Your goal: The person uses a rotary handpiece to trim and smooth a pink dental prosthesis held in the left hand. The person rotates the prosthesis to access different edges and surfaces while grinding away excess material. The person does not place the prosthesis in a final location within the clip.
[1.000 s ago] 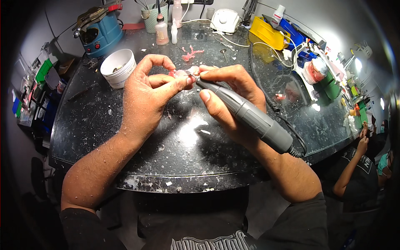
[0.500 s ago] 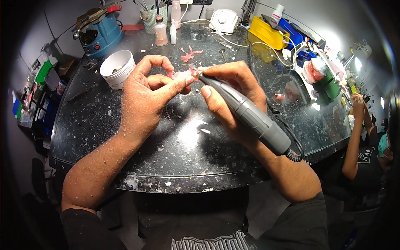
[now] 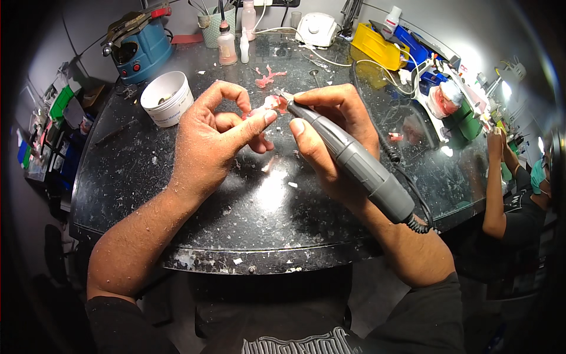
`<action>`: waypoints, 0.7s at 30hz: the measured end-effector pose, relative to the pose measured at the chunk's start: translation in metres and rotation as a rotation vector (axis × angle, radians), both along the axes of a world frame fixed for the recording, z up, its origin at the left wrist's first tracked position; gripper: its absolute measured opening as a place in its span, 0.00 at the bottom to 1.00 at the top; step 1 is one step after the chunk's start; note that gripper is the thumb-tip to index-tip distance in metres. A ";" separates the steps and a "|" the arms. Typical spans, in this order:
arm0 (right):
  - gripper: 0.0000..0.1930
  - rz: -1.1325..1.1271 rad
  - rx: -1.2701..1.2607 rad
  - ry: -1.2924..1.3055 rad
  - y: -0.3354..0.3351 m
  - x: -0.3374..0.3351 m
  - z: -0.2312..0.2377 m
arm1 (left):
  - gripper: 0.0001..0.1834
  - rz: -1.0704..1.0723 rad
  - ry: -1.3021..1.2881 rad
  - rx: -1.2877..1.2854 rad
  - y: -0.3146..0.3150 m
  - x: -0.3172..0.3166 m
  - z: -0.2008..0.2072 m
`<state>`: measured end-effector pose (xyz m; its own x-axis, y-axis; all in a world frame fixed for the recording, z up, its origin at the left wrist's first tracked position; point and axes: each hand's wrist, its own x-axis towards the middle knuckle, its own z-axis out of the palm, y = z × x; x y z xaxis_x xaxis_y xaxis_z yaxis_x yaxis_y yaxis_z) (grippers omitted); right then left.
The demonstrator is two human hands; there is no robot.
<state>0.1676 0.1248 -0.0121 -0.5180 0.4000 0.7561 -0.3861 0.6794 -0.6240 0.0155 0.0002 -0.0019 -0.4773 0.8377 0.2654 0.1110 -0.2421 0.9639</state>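
Note:
Between the thumb and fingers of my left hand (image 3: 206, 133) is a small pink-and-white denture piece (image 3: 271, 103), its white part facing up and its far side partly covered by my fingers. My right hand (image 3: 342, 115) is wrapped round a dark grey rotary handpiece (image 3: 359, 162), pen-fashion. The tool's narrow tip is right beside the pink end of the denture; whether they touch I cannot tell. From its rear end a coiled cord runs off. Pale dust covers my left hand and forearm.
A white tub (image 3: 168, 100) stands left, near a blue machine (image 3: 142, 56). Farther back are a dropper bottle (image 3: 227, 47), a pink scrap (image 3: 270, 76) and a white control box (image 3: 317, 29). Yellow bin (image 3: 377, 47) and dental model (image 3: 445, 99) are right. Another person's arm (image 3: 495, 177) shows far right.
The denture has turned in my left fingers, showing more white. My right hand and the handpiece have shifted slightly right. The other person's arms have lowered.

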 end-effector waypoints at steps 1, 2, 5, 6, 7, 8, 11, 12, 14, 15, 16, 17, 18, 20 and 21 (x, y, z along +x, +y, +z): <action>0.16 -0.006 -0.019 -0.027 0.000 0.001 0.000 | 0.12 -0.001 0.000 0.000 0.001 0.000 -0.001; 0.16 -0.007 -0.019 -0.026 0.000 0.001 0.000 | 0.12 -0.010 -0.003 0.006 0.002 0.000 -0.003; 0.16 -0.019 0.048 -0.010 0.003 -0.001 -0.002 | 0.11 -0.031 -0.015 0.019 0.002 -0.001 -0.006; 0.16 -0.006 0.071 0.014 0.004 -0.002 -0.003 | 0.10 -0.043 -0.025 0.028 0.002 -0.001 -0.006; 0.16 0.007 0.093 0.039 0.006 -0.004 -0.005 | 0.10 -0.044 -0.025 0.027 0.002 -0.001 -0.006; 0.16 0.007 0.093 0.039 0.007 -0.006 -0.008 | 0.10 -0.042 -0.028 0.010 0.002 0.000 -0.006; 0.16 0.022 0.108 0.054 0.008 -0.005 -0.009 | 0.10 -0.056 -0.040 -0.029 0.001 0.002 -0.004; 0.15 0.027 0.116 -0.019 0.005 -0.002 -0.005 | 0.10 -0.067 -0.049 -0.052 0.000 0.002 -0.003; 0.14 0.033 0.123 -0.092 -0.001 0.001 -0.001 | 0.10 -0.053 -0.045 -0.026 0.000 0.001 -0.005; 0.15 0.014 0.031 -0.046 -0.004 0.001 0.000 | 0.10 -0.042 -0.040 0.002 0.001 0.002 -0.005; 0.15 -0.004 -0.061 0.000 -0.006 0.001 0.001 | 0.10 -0.043 -0.040 0.003 0.001 0.001 -0.006; 0.15 -0.027 -0.004 0.065 -0.004 0.002 0.002 | 0.10 -0.051 -0.031 -0.007 0.001 0.001 -0.006; 0.16 -0.019 0.014 0.106 -0.001 0.001 0.003 | 0.11 -0.056 -0.021 -0.019 0.001 0.000 -0.007; 0.16 0.000 0.013 0.147 0.002 0.000 0.003 | 0.10 -0.048 -0.032 -0.025 0.001 0.001 -0.006; 0.16 -0.003 0.014 0.146 0.003 0.000 0.002 | 0.10 -0.047 -0.044 -0.031 0.001 0.002 -0.005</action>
<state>0.1671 0.1274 -0.0105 -0.4007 0.3902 0.8289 -0.4701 0.6890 -0.5516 0.0179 0.0014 -0.0074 -0.4483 0.8668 0.2184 0.0574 -0.2159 0.9747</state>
